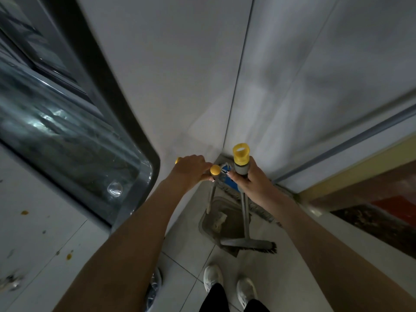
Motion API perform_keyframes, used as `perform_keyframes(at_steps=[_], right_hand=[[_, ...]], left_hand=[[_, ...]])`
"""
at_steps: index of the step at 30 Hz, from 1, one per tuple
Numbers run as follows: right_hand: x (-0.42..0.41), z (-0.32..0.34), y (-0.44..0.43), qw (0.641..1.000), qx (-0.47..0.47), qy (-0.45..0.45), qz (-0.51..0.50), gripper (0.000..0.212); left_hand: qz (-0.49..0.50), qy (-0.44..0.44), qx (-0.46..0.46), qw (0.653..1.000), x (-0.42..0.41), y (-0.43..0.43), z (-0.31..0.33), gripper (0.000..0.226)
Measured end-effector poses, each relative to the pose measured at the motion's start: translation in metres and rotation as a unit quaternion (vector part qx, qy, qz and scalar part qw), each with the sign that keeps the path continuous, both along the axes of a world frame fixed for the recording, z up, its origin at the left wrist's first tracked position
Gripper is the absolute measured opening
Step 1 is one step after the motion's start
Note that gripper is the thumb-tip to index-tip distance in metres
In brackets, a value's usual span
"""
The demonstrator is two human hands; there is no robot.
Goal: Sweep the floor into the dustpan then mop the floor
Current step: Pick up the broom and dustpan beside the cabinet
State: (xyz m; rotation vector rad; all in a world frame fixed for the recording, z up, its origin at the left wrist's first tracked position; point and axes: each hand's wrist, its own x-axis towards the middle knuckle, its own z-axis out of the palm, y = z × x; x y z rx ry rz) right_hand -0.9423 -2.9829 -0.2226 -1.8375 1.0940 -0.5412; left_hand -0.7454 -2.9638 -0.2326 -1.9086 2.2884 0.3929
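- Head view: the person stands in a narrow corner between white walls (180, 75), looking straight down at both bare arms and at two white shoes (212, 280) on the tiled floor (186, 262).
- The right hand (249, 179) is clenched around the grey broom handle (244, 206), just under its yellow hanging cap (240, 154). The handle goes down from the hand to the broom head.
- The broom head (249, 243) is a grey bar with dark bristles at its right end. It rests at the near edge of the dustpan, in front of the shoes.
- The left hand (191, 170) is closed over the yellow-tipped grip (215, 170) of the dustpan handle. A second yellow end shows just at the left of this hand.
- The dustpan (225, 219) is grey and stands on the floor in the corner, below and between the two hands. Some pale scraps (219, 220) lie inside it.
- Behind the dustpan a flat mop head (258, 206) with a blue part (230, 183) lies on the floor along the right wall.
- At the left is a steel sink (67, 140) in a white counter (33, 221), with small orange bits on the counter.
- At the right edge a yellow and brown strip (360, 176) runs along the floor.
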Motion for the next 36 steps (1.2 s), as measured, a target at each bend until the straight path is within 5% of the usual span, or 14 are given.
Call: perform_keyframes(at_steps=[8,13,21,26,33,36], right_hand=[[-0.008,-0.002,0.007,0.999,0.031,0.000,0.019,0.024],[-0.013,-0.004,0.012,0.998,0.049,0.020,0.027,0.026],[-0.021,0.004,0.022,0.998,0.035,0.023,0.053,0.027],[-0.031,0.016,0.020,0.998,0.027,0.013,0.050,0.027],[-0.051,0.030,0.020,0.998,0.003,0.014,0.068,0.030],[-0.059,0.037,0.023,0.997,0.003,0.006,0.081,0.034]], left_hand=[[0.051,0.086,0.131,0.986,-0.005,0.024,-0.001,0.037],[0.136,0.216,0.216,0.942,-0.009,0.038,-0.005,0.024],[0.195,0.312,0.313,0.876,-0.023,0.056,0.001,0.032],[0.206,0.331,0.322,0.863,-0.036,0.057,0.018,0.037],[0.314,0.458,0.370,0.745,-0.052,0.075,0.039,0.027],[0.358,0.485,0.344,0.720,-0.062,0.081,0.049,0.028]])
